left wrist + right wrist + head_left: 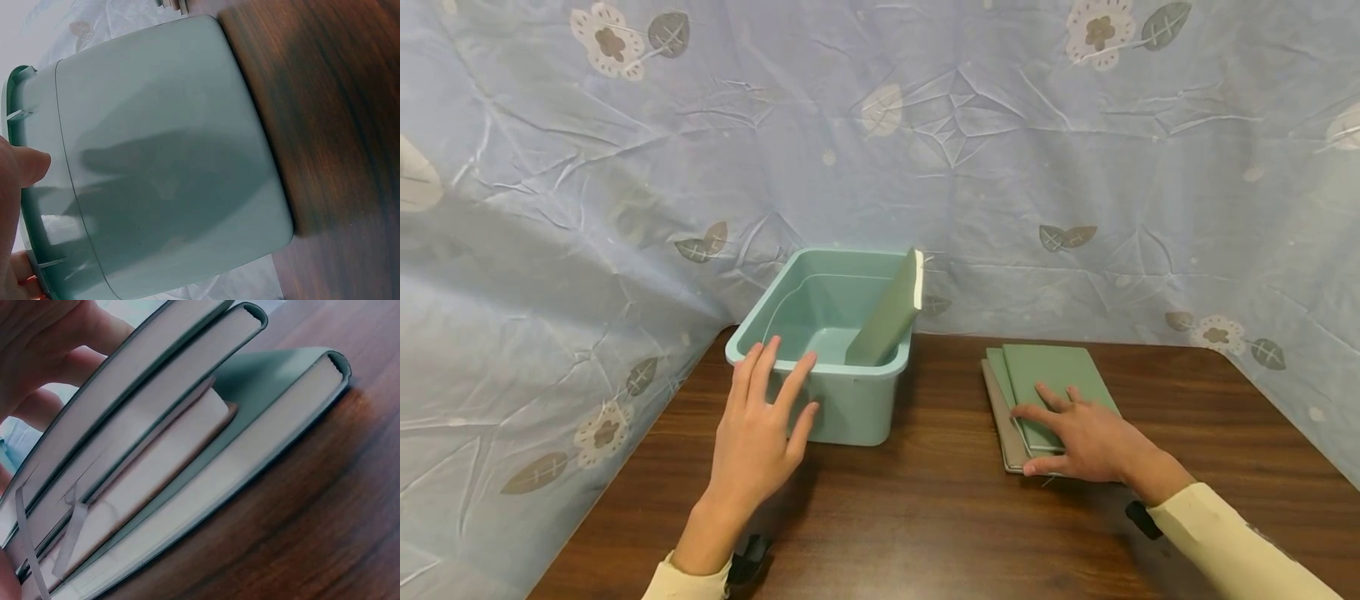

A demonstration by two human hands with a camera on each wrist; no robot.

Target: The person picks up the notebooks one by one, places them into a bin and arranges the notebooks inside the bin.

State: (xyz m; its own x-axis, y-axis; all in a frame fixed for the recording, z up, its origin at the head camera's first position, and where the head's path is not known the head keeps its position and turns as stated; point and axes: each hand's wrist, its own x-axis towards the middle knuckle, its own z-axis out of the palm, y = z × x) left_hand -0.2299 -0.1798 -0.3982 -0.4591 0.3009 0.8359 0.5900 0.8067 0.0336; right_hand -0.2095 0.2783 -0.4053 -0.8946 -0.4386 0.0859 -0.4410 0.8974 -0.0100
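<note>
My left hand (754, 442) is at the near rim of a pale green plastic bin (850, 408), its fingers spread and loosely extended over the edge. In the left wrist view the thumb lies beside the bin's outer wall (169, 162). A green book (886, 321) leans inside against the bin's right side. My right hand (1093, 437) rests with spread fingers on a stack of hardcover notebooks, its thumb by the near edge. Green covers top the stack (1052, 371); a brown notebook (144, 475) lies between green ones, above the bottom green notebook (212, 494). Ribbon bookmarks (72, 540) hang from the page edges.
Bin and stack stand on a dark wood-grain table (910, 517), the bin to the left, the stack to the right. A flower-patterned bluish cloth (970, 183) hangs behind the table and along its left side.
</note>
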